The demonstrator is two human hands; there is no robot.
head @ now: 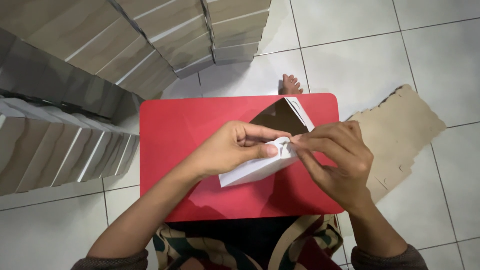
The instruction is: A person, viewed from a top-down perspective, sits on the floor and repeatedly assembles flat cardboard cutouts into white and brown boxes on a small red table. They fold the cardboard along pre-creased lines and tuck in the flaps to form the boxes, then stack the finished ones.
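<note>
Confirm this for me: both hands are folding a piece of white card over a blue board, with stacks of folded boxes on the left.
Not quite: the board is red, not blue, as the head view shows. The rest holds: the left hand and right hand pinch the white card over it, with stacks of folded boxes on the left.

- A red table point(190, 130) with rounded corners stands on a white tiled floor point(360, 55).
- A folded white and brown cardboard piece point(260, 167) lies near the table's right edge.
- On the floor, a flat brown cardboard sheet point(405, 130) lies beside the table's right edge.
- Stacks of folded cardboard boxes point(65, 145) stand on the floor past the table's left edge and far-left corner.
</note>
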